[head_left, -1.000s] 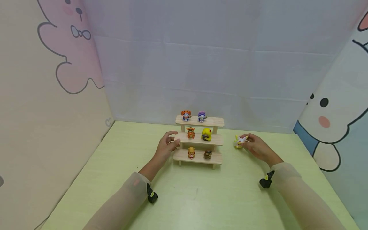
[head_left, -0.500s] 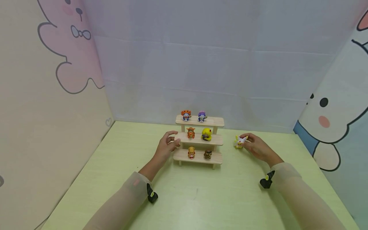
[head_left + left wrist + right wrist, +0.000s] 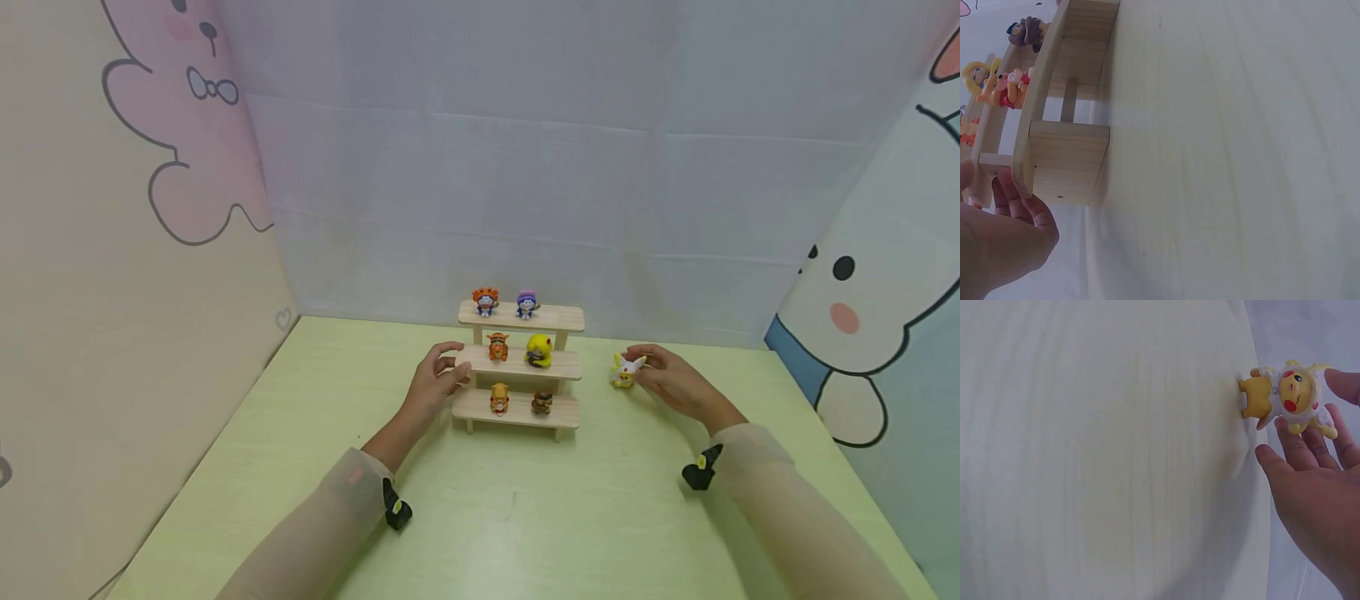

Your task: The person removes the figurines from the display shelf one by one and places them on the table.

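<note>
My left hand [image 3: 435, 379] grips the left end of a three-tier wooden display stand [image 3: 517, 408], its thumb at the middle tier. In the left wrist view its fingers [image 3: 1019, 203] curl by the stand's side. To the right of the stand, a yellow and white Pikachu figurine [image 3: 624, 371] is upright on the table. Beside it is my right hand [image 3: 675, 383]. The right wrist view has the thumb and spread fingers loosely around the head of the Pikachu figurine [image 3: 1291, 394]; whether they touch it is hard to tell.
Orange-hatted [image 3: 485, 302] and purple-hatted [image 3: 527, 304] figurines occupy the top tier. A tiger [image 3: 498, 347] and a yellow-haired figurine [image 3: 538, 350] share the middle one. Below are a bear [image 3: 499, 399] and a brown figurine [image 3: 542, 403]. A curtain hangs behind the table [image 3: 480, 517].
My right hand has eased slightly to the right, its fingers loosening from the Pikachu figurine, which stays in place. The left hand and the stand have not moved.
</note>
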The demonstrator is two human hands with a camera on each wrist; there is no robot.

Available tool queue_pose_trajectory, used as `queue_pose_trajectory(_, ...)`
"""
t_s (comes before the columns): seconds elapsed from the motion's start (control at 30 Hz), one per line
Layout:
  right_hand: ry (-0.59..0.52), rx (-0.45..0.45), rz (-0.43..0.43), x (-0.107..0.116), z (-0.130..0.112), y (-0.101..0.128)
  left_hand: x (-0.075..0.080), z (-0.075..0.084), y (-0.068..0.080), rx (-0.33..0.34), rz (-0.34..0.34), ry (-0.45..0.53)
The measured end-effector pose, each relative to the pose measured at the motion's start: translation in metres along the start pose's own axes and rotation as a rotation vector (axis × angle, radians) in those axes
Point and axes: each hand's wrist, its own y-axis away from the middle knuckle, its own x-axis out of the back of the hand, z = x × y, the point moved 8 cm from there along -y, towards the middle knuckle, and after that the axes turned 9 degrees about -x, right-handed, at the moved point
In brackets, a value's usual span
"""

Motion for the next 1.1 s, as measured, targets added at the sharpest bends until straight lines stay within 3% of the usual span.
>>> queue_pose_trajectory(0.17,0.008,0.039,-0.007,0.002,-0.009,0.001,0.0,0.0,0.0,0.0,-0.002,0.002)
queue_pose_trajectory(0.87,0.136,0.016,-0.004,0.005,-0.05,0.004,-0.001,-0.002,-0.001,0.031,-0.011,0.009)
queue_pose_trajectory(1.1,0.172,0.022,0.003,0.001,-0.064,0.002,0.0,-0.001,0.0,0.015,0.002,-0.004)
